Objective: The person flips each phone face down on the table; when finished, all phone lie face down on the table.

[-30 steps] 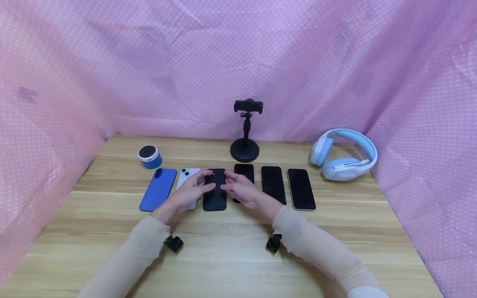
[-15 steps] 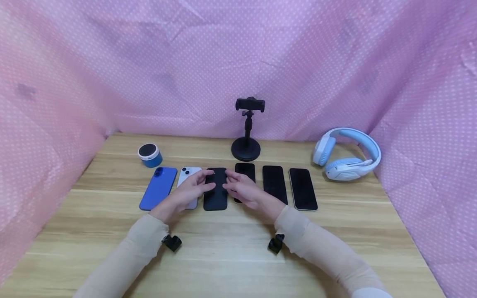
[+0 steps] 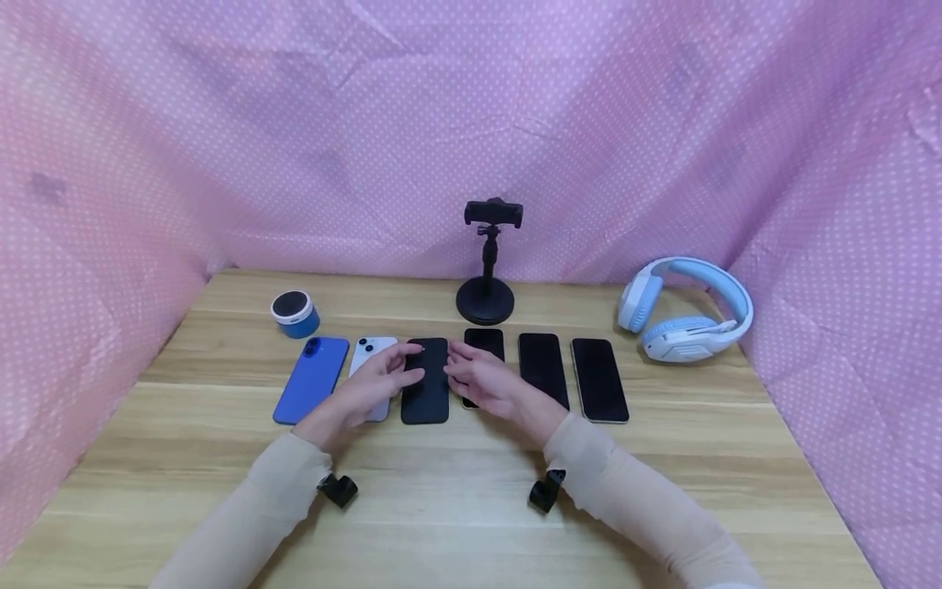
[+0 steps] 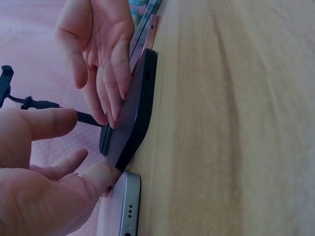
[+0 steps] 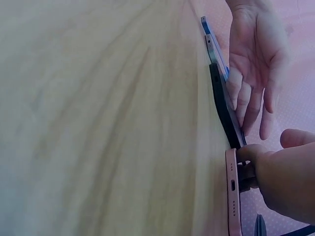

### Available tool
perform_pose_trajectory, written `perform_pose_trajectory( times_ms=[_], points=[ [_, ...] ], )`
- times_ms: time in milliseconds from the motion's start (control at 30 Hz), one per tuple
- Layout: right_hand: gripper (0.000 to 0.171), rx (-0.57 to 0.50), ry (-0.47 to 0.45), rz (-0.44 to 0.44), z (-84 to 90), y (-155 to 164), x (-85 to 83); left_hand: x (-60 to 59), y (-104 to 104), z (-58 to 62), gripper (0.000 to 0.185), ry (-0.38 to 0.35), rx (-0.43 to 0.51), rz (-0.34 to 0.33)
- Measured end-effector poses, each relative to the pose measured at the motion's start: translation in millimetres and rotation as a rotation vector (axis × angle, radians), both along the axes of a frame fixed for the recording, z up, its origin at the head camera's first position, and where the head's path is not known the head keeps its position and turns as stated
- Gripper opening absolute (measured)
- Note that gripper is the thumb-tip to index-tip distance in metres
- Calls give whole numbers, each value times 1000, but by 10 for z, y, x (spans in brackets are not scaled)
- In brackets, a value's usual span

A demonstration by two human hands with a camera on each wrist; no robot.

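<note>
A black phone (image 3: 425, 402) lies flat on the wooden table, between my two hands. My left hand (image 3: 368, 388) is at its left edge, over part of a white phone (image 3: 373, 348); the fingers are loosely bent, and in the left wrist view the fingertips (image 4: 106, 174) touch the black phone's side. My right hand (image 3: 487, 383) is by the right edge with fingers nearly straight, covering part of another dark-screened phone (image 3: 483, 339). Neither hand lifts anything.
A blue phone (image 3: 312, 381) ends the row at left; two dark-screened phones, one nearer (image 3: 543, 368) and one farther right (image 3: 599, 380), end it at right. Behind stand a blue-and-white round speaker-like cylinder (image 3: 296, 315), a black phone stand (image 3: 486, 298) and blue-white headphones (image 3: 684, 339).
The right thumb has drawn slightly right, from over the black phone toward its edge. The left hand stays nearly in place. The head view has shifted a little.
</note>
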State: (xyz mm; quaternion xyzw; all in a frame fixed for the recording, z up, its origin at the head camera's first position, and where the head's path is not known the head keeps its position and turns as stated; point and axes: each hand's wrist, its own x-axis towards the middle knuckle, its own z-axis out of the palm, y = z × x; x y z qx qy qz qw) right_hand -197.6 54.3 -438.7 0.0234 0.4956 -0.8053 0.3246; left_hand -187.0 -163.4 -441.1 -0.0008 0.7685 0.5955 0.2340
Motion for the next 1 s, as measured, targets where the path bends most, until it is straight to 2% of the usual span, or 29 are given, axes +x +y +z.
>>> perform_pose_trajectory(
  times_ms=[533,1000],
  points=[
    [69,-10,-27,11,33,37,0,20,7,28,51,-15,4,16],
    [68,-10,0,-2,11,61,-17,22,-10,-21,51,-11,40,17]
  ],
)
